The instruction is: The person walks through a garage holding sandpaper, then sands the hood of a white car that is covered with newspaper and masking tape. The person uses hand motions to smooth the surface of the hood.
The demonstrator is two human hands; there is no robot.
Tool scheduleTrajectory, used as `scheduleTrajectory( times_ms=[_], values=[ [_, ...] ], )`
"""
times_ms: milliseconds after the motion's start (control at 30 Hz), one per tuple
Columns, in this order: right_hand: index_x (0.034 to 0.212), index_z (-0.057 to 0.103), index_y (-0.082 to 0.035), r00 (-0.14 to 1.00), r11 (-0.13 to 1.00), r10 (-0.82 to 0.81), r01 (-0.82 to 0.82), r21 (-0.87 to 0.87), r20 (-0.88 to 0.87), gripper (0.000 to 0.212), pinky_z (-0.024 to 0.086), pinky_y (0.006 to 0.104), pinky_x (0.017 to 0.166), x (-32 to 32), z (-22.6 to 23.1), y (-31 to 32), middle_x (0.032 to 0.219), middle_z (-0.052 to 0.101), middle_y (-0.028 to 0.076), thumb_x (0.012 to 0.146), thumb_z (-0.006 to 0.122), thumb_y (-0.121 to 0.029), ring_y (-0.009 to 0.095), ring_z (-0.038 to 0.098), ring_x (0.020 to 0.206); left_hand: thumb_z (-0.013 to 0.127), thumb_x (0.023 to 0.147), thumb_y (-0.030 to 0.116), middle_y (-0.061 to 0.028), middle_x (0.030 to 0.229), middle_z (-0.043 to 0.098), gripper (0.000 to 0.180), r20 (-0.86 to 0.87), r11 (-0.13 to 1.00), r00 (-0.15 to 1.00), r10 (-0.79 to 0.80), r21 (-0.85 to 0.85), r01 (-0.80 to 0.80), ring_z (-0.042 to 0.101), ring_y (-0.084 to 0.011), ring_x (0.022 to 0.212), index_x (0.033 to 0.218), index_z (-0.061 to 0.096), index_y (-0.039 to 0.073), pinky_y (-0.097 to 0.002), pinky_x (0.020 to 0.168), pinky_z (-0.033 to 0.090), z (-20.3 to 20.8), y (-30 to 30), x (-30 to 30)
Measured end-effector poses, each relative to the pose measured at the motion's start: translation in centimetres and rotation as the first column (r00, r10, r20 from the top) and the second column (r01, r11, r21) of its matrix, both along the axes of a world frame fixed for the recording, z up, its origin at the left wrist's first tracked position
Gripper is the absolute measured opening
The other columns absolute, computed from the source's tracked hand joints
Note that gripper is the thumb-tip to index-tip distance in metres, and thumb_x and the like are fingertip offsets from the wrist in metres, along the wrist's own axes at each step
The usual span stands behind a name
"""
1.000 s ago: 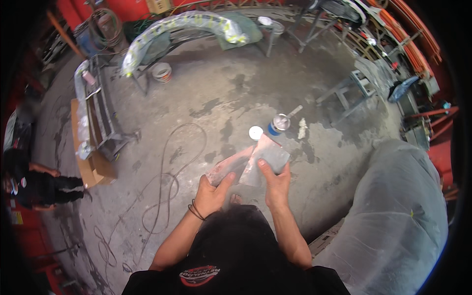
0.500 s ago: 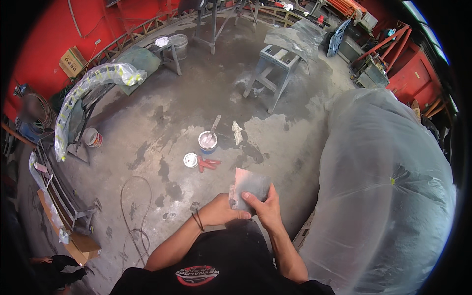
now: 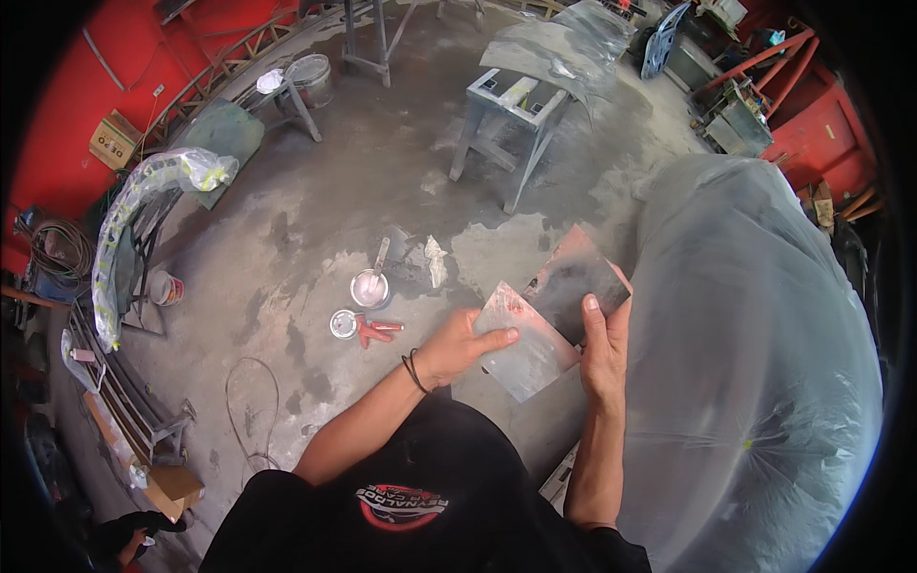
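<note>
My left hand (image 3: 453,351) grips a light grey square sheet (image 3: 527,355) with pinkish smears, thumb on top near its left corner. My right hand (image 3: 606,351) holds a darker grey sheet (image 3: 571,279) with pink edges, thumb pressed on its face and fingers underneath. The two flat sheets sit close together, their near edges meeting or overlapping. On the floor ahead of my left hand stands an open can (image 3: 367,290) of pale paste with a stirring stick (image 3: 381,256) in it. Next to it are a round white lid or shallow tin (image 3: 344,325) and red, tube-like pieces (image 3: 376,330).
A large plastic-covered bulk (image 3: 764,363) fills my right side. Ahead stands a grey sawhorse-like stand (image 3: 511,129) bearing a plastic-draped panel. A wrapped curved part (image 3: 124,229) lies at left on a rack. A crumpled rag (image 3: 436,262) and a looped cable (image 3: 250,411) lie on the floor.
The sheets, earlier held together in front of me, are now spread apart, one in each hand. Both hands have moved up, my right hand also rightward. The view has shifted.
</note>
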State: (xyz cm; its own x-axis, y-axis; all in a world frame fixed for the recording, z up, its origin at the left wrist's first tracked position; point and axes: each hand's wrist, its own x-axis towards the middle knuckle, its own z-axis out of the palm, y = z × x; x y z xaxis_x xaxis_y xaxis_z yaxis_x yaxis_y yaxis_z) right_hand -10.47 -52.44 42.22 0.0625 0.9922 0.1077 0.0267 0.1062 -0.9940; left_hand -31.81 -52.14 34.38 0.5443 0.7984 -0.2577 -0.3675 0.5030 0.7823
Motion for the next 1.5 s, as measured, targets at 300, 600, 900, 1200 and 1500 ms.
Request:
scheduleTrajectory(
  times_ms=[300,600,900,1200,1500],
  values=[
    [0.149,0.050,-0.008,0.913,0.972,0.189,-0.122,-0.200,0.361,0.039,0.050,0.0331,0.092,2.7,0.7,13.5,0.109,0.070,0.009,0.112,0.052,-0.020,0.017,0.061,0.098,0.070,0.100,0.010,-0.0073,0.120,0.072,0.033,0.118,0.997,0.993,0.017,-0.082,-0.007,0.067,-0.0140,0.110,0.130,0.067,-0.002,-0.0319,0.097,0.053,-0.7,13.9,3.1],
    [0.147,0.053,-0.010,0.792,0.835,0.499,-0.331,-0.440,0.350,0.037,0.050,0.0358,0.098,5.1,-0.6,25.6,0.124,0.068,0.011,0.110,0.054,-0.020,0.019,0.063,0.114,0.072,0.100,0.013,-0.0090,0.119,0.073,0.033,0.042,0.989,0.991,0.123,-0.091,-0.119,0.068,-0.0142,0.109,0.128,0.068,-0.004,-0.0319,0.097,0.053,-0.9,24.5,2.4],
    [0.141,0.064,-0.023,0.248,0.721,0.288,-0.692,-0.039,0.925,0.050,0.051,0.0440,0.088,14.0,-0.3,41.3,0.120,0.066,0.011,0.096,0.061,0.000,0.033,0.063,0.101,0.056,0.111,0.035,-0.0066,0.121,0.071,0.043,-0.095,0.916,0.938,0.333,-0.205,-0.345,0.066,-0.0134,0.112,0.133,0.065,-0.001,-0.0307,0.099,0.052,-4.2,36.0,9.7],
    [0.140,0.059,-0.003,0.602,0.812,0.581,-0.476,-0.338,0.548,0.036,0.052,0.0406,0.097,19.0,-14.3,66.2,0.126,0.069,0.014,0.110,0.056,-0.022,0.030,0.067,0.114,0.061,0.109,0.032,-0.0035,0.120,0.071,0.041,-0.325,0.820,0.792,0.516,-0.079,-0.567,0.063,-0.0097,0.108,0.132,0.065,-0.002,-0.0281,0.096,0.050,-5.2,38.5,18.6],
    [0.140,0.058,-0.008,0.806,0.665,0.548,-0.258,-0.701,0.223,0.046,0.055,0.0394,0.080,21.4,-27.3,78.3,0.123,0.068,0.008,0.103,0.065,-0.033,0.021,0.066,0.105,0.073,0.097,0.013,-0.0085,0.117,0.073,0.044,-0.756,0.150,0.003,0.654,0.127,-0.980,0.072,-0.0231,0.103,0.136,0.056,0.000,-0.0376,0.090,0.058,-17.1,6.4,21.0]
  ],
)
